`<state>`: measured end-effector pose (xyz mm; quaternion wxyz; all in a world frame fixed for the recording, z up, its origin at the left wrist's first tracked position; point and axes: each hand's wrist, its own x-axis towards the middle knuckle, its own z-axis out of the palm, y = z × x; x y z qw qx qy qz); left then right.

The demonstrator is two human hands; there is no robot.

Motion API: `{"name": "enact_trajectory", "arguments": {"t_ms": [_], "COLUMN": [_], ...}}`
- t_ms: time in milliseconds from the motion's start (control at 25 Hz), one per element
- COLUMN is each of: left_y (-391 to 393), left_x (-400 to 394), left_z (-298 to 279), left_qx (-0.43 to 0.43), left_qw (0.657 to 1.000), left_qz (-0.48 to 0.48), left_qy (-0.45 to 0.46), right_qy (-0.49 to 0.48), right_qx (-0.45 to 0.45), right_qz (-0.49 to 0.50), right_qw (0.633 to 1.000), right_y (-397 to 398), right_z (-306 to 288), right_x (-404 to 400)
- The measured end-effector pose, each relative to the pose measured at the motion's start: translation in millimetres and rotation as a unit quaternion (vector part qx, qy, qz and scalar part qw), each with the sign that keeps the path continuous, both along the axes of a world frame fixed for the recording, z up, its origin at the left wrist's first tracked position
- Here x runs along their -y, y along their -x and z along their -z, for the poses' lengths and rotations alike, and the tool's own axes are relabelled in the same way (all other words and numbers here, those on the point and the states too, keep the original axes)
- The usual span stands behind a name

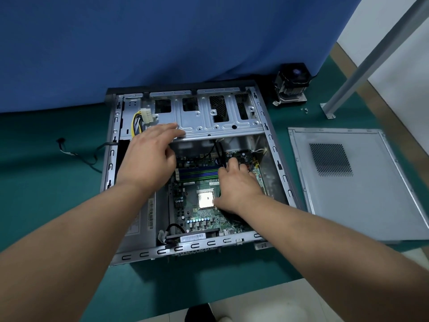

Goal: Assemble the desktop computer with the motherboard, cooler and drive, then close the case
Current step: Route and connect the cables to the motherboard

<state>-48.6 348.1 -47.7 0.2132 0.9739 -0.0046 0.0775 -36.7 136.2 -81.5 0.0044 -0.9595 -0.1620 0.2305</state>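
Observation:
The open grey computer case point(277, 156) lies on its side on the green table. Inside it sits the green motherboard point(199, 217) with a bare processor point(205, 199) in its socket. My left hand point(151, 156) reaches over the board's far left part, its straight fingers touching the edge of the metal drive cage point(220, 122). My right hand point(236, 184) rests on the board's right side, fingers curled down among black cables point(219, 149); what they hold is hidden. The black cooler point(291, 86) stands behind the case at the right.
The grey side panel point(362, 182) lies flat to the right of the case. A few small screws point(304, 109) lie near the cooler. A yellow-black power cable with a white plug point(147, 116) hangs at the cage's left. A black cable point(76, 154) trails left. A blue curtain hangs behind.

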Motion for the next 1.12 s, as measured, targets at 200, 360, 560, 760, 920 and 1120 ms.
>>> {"name": "enact_trajectory", "arguments": {"t_ms": [200, 360, 560, 760, 920, 1120], "left_y": [0, 1, 2, 1, 2, 7], "left_x": [0, 1, 3, 3, 4, 6], "left_z": [-1, -2, -6, -6, -8, -13], "left_qx": [-0.024, -0.038, -0.053, -0.045, -0.039, -0.014], "left_qw": [1.0, 0.999, 0.998, 0.999, 0.999, 0.997], "left_qz": [0.0, -0.004, -0.003, 0.001, 0.008, 0.039], "left_qy": [-0.015, -0.029, -0.031, -0.03, -0.024, -0.058], "right_qy": [-0.101, -0.085, -0.012, -0.052, -0.07, -0.112], "right_qx": [0.051, 0.04, -0.037, -0.185, -0.175, -0.159], "right_qz": [0.094, 0.133, 0.138, 0.245, 0.3, 0.318], "right_qw": [0.989, 0.987, 0.99, 0.95, 0.935, 0.928], "right_y": [-11, -16, -8, 4, 7, 14], "right_z": [-7, -10, -23, -18, -21, -32], "right_x": [15, 16, 7, -21, -20, -2]}}
